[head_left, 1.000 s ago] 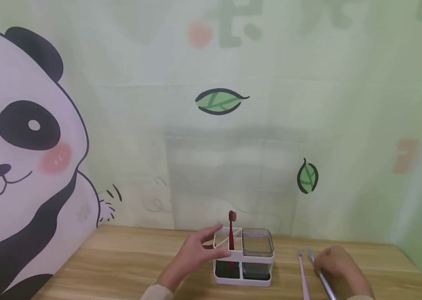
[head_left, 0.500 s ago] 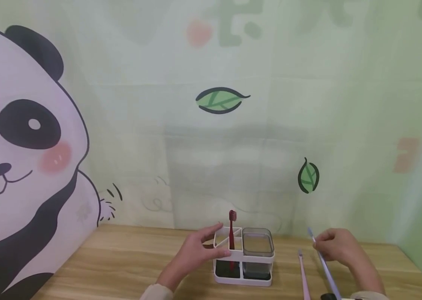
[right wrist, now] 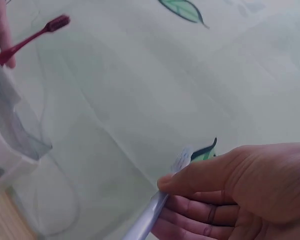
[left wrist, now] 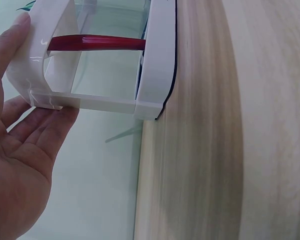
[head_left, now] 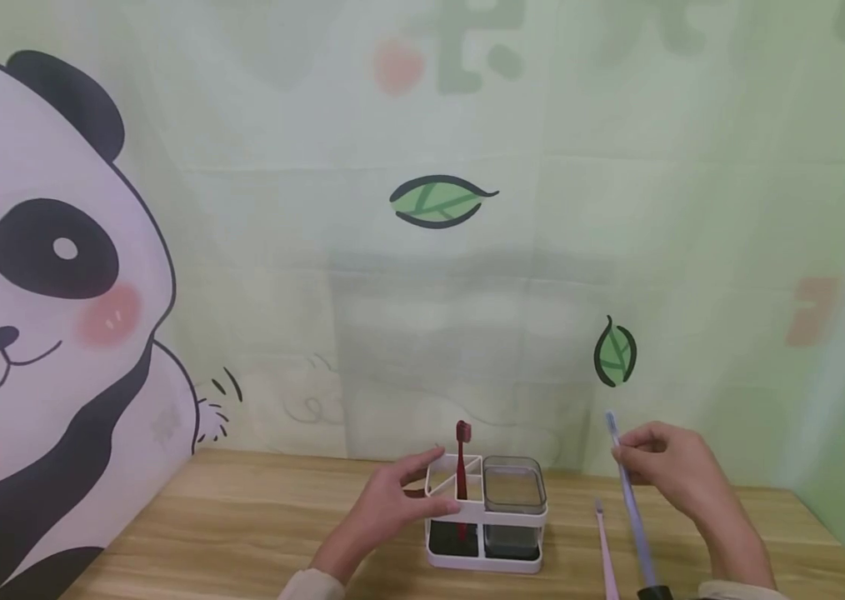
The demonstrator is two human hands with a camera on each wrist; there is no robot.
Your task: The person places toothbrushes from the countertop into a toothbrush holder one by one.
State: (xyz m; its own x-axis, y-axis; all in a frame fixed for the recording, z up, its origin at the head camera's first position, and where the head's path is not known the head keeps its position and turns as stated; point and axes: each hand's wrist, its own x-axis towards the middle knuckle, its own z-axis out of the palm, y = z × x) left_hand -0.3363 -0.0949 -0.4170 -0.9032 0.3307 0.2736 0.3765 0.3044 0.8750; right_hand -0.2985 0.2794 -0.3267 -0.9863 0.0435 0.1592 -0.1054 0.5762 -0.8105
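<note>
A white toothbrush holder (head_left: 484, 562) stands on the wooden table, with a red toothbrush (head_left: 462, 475) upright in one compartment and a clear grey cup (head_left: 515, 497) in its right side. My left hand (head_left: 385, 504) grips the holder's left side, thumb at the front and fingers behind; the left wrist view shows its fingertips on the white upper frame (left wrist: 35, 65). To the right, my right hand (head_left: 673, 467) pinches a light blue toothbrush (head_left: 634, 517) just below its head, bristle end up. In the right wrist view, thumb and fingers close on its handle (right wrist: 147, 217).
A pink toothbrush (head_left: 606, 554) lies on the table (head_left: 257, 517) between the holder and my right hand. A dark object (head_left: 655, 592) shows at the bottom edge by the blue toothbrush. Behind the table hangs a pale green cloth (head_left: 280, 250) with a printed panda.
My right hand has lifted the light blue toothbrush's head end up from the table and moved slightly left with it. The left hand and holder have stayed in place.
</note>
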